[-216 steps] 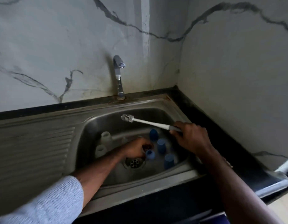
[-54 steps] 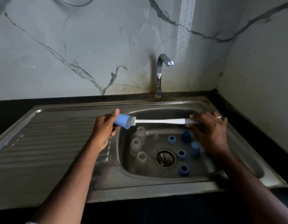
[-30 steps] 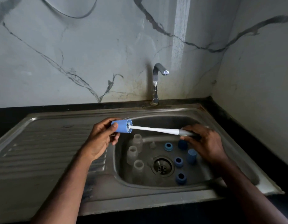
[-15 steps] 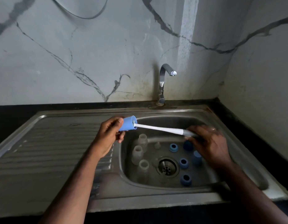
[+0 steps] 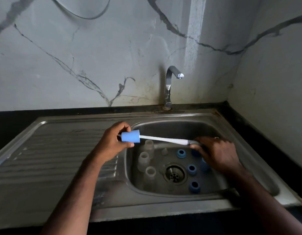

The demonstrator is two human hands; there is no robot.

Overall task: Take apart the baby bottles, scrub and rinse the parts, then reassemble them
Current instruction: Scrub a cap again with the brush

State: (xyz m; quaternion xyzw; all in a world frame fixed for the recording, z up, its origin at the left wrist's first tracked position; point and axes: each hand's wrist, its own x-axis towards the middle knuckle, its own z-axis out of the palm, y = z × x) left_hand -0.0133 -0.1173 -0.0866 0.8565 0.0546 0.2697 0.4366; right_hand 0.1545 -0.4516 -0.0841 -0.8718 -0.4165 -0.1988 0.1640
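Over sink [image 5: 240,126], cap [image 5: 130,136] within left grip [image 5: 112,143]

Setting: domestic kitchen, sink corner. Evidence — stainless steel sink [image 5: 163,206] with one basin and a ribbed draining board [image 5: 53,155] to the left; chrome swan-neck tap [image 5: 168,85] at the back rim; black countertop [image 5: 248,121] framing the unit; grey-veined marble-look wall panels [image 5: 79,56] meeting in a corner at right — stained near the tap base.
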